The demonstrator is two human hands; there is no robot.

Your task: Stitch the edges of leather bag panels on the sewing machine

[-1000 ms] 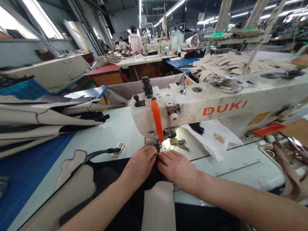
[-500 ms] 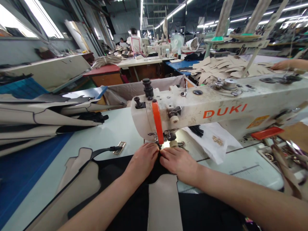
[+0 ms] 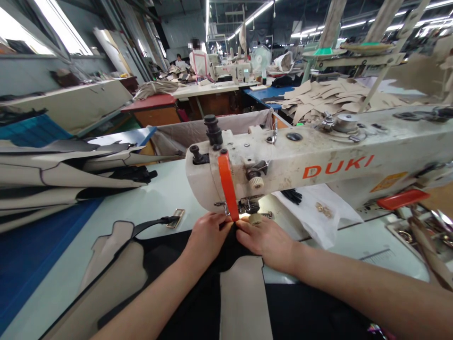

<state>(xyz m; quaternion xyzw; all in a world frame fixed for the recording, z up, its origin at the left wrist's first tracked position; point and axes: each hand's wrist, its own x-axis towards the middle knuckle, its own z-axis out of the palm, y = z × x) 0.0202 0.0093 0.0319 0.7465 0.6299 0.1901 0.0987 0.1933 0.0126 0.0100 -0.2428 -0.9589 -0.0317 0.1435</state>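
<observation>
My left hand (image 3: 208,238) and my right hand (image 3: 265,241) lie side by side just in front of the sewing machine (image 3: 283,153). Between them, fingers closed, they grip the edge of a black fabric piece (image 3: 196,302) under the machine's orange guard (image 3: 227,186). The needle and the stitching point are hidden by my fingers. A beige strip (image 3: 244,302) runs down the black fabric toward me. Left of it lie a beige panel (image 3: 120,278) with dark edging and a black strap (image 3: 150,224) ending in a rectangular metal buckle (image 3: 180,218).
A stack of beige pieces (image 3: 46,172) with dark edges stands on the left. Right of the needle, a white plastic bag (image 3: 322,217) holds small gold-coloured parts. Beyond the machine lies a heap of beige cut pieces (image 3: 329,97). A person (image 3: 200,63) is farther back.
My hands stay at the fabric edge, close to where they were. The sewing machine appears slightly shifted in view. Another person's hand at the heap on the right has gone; a blurred beige shape appears there.
</observation>
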